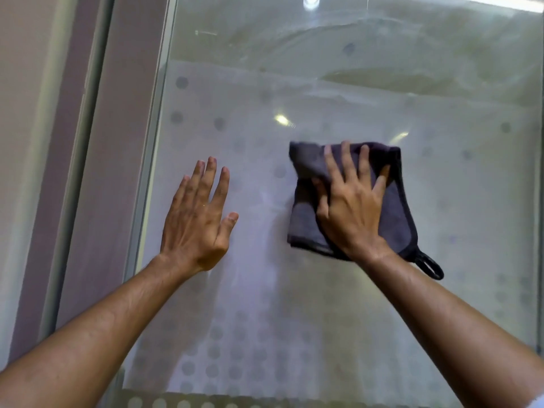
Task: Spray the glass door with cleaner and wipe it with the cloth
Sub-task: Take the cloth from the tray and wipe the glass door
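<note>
Pressing a dark cloth (391,207) flat with spread right hand (350,207), left hand (197,219) spread on dotted glass door (323,92)

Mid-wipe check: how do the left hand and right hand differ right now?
The left hand is bare and holds nothing; the right hand presses the dark cloth to the glass door. The left hand's fingers lie close together; the right hand's are spread wide over the cloth. The left hand sits nearer the door frame; the right is further toward the middle of the pane. Both point their fingers upward with straight fingers.
</note>
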Motion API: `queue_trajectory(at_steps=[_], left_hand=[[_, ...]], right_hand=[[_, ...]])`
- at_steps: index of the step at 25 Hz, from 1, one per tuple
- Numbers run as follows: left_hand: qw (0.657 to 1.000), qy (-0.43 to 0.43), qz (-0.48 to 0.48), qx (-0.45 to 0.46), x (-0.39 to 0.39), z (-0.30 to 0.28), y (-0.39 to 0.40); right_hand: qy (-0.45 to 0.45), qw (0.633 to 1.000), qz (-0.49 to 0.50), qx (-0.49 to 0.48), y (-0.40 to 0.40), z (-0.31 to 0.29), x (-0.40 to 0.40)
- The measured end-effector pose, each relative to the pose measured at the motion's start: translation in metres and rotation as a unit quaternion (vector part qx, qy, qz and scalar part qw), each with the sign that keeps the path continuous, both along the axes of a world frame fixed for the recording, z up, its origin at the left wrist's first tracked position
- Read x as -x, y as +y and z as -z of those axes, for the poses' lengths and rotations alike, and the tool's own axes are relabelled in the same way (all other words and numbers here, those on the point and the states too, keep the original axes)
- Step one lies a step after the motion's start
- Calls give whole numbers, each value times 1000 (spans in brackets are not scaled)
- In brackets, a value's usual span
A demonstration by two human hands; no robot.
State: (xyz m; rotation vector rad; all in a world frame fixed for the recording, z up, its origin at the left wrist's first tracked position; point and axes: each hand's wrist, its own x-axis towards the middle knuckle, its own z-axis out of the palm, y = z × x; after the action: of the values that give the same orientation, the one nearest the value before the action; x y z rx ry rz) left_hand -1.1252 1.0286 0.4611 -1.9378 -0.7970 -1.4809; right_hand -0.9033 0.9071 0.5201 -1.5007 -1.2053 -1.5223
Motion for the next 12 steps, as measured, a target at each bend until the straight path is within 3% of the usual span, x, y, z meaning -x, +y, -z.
queue_trajectory(at_steps=[2,9,12], left_hand=[[1000,2,-3,0,0,0,2],[1000,-4,-12,-2,-5,9,5],[1000,-1,-15,0,-7,17,3]], right_hand=[[20,1000,-15,-7,6,-11,7],[-160,984,-14,81,0,53,-5],[-158,985,9,73,-13,65,-30]])
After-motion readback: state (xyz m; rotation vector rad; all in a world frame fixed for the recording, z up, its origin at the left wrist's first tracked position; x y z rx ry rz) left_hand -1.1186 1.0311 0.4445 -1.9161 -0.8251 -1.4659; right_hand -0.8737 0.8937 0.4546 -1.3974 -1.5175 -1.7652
